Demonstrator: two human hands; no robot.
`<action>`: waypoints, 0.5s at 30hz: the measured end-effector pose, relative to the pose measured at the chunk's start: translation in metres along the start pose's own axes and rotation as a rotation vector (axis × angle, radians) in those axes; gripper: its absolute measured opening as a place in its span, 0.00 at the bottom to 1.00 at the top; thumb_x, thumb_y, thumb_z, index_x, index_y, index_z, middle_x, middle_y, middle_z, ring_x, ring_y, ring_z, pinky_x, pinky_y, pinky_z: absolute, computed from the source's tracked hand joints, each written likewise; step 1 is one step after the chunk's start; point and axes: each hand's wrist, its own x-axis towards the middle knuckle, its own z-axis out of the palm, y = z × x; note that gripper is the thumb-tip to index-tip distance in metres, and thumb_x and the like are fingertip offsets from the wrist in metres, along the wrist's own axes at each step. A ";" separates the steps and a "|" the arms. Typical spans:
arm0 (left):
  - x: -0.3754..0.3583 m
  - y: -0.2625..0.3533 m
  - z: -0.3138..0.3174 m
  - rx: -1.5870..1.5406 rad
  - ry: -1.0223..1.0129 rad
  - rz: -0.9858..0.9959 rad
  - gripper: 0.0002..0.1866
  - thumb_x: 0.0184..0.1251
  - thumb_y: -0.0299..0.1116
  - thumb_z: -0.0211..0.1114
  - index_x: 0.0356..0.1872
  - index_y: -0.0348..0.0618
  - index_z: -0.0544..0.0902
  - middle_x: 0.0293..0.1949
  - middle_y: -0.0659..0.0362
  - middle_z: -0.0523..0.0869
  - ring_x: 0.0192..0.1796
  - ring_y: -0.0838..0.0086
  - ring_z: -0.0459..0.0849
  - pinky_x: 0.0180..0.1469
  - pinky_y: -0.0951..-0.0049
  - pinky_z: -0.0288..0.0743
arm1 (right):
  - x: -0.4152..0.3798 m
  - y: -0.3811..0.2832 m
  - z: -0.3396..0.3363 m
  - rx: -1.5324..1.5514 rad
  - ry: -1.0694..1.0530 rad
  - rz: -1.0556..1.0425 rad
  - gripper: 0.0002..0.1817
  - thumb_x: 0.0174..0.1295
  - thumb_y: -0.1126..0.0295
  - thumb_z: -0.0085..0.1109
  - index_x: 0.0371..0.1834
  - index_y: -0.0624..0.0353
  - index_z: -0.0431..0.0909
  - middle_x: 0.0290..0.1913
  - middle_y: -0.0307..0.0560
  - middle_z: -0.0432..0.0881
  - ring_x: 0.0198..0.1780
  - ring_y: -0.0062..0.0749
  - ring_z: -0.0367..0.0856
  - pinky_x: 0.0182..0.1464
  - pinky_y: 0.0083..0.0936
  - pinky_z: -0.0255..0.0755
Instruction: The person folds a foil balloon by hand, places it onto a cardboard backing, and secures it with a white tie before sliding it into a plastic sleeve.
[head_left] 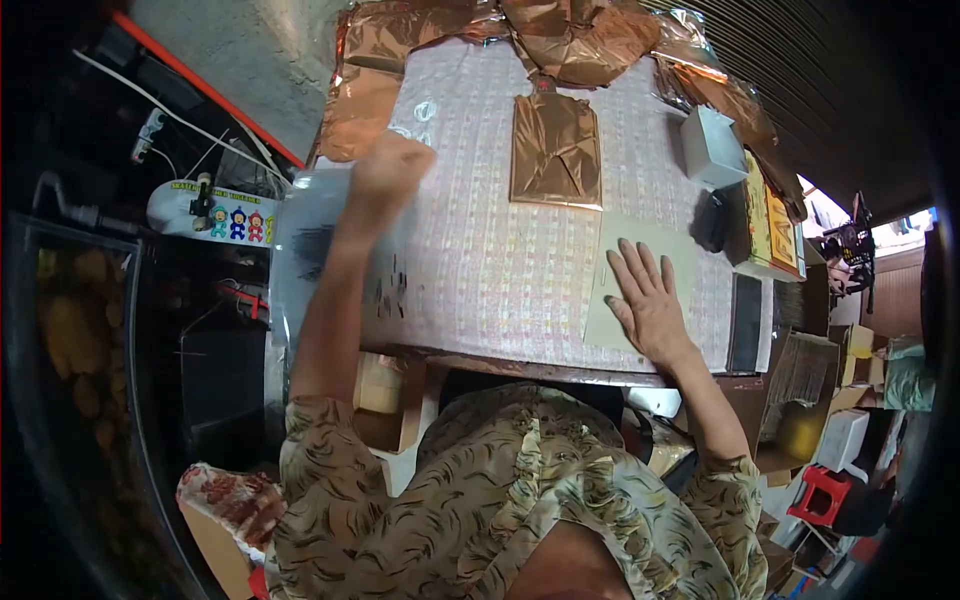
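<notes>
My left hand [393, 172] is raised over the left side of the table, slightly blurred, with its fingers curled closed. Whatever it may hold is hidden. Close by it, thin white loops [424, 110] lie on the checked cloth [480, 260]. My right hand [648, 305] lies flat with fingers spread, pressing on a thin pale grey-green card [612, 325] near the front edge. Beyond the hands, about mid-table, is a flat, shiny copper-coloured foil packet [556, 155].
Crumpled copper foil [590, 45] covers the far edge. To the right stand a white box [712, 150], a small black object [711, 222] and a yellow box [775, 225]. A dark flat strip [746, 320] lies at the right front. Clear plastic [300, 235] covers the left edge.
</notes>
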 end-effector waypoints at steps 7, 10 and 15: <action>0.109 -0.101 0.021 0.299 -0.179 -0.367 0.19 0.62 0.46 0.73 0.37 0.37 0.92 0.39 0.41 0.91 0.45 0.48 0.92 0.48 0.54 0.83 | -0.001 0.001 0.004 -0.012 -0.035 0.026 0.36 0.80 0.51 0.51 0.87 0.50 0.57 0.88 0.49 0.54 0.88 0.54 0.48 0.85 0.57 0.38; 0.142 -0.097 0.036 0.501 -0.314 -0.427 0.25 0.57 0.50 0.78 0.42 0.34 0.92 0.45 0.40 0.92 0.51 0.49 0.92 0.54 0.55 0.85 | -0.001 0.002 0.005 -0.005 -0.037 0.029 0.37 0.79 0.50 0.52 0.87 0.50 0.57 0.88 0.49 0.54 0.88 0.53 0.48 0.86 0.57 0.37; 0.160 -0.121 0.041 0.601 -0.407 -0.499 0.30 0.49 0.51 0.82 0.45 0.36 0.92 0.49 0.43 0.93 0.55 0.49 0.91 0.58 0.54 0.84 | 0.000 0.001 0.002 0.006 -0.051 0.042 0.38 0.79 0.48 0.52 0.87 0.49 0.57 0.88 0.48 0.53 0.88 0.51 0.47 0.86 0.56 0.36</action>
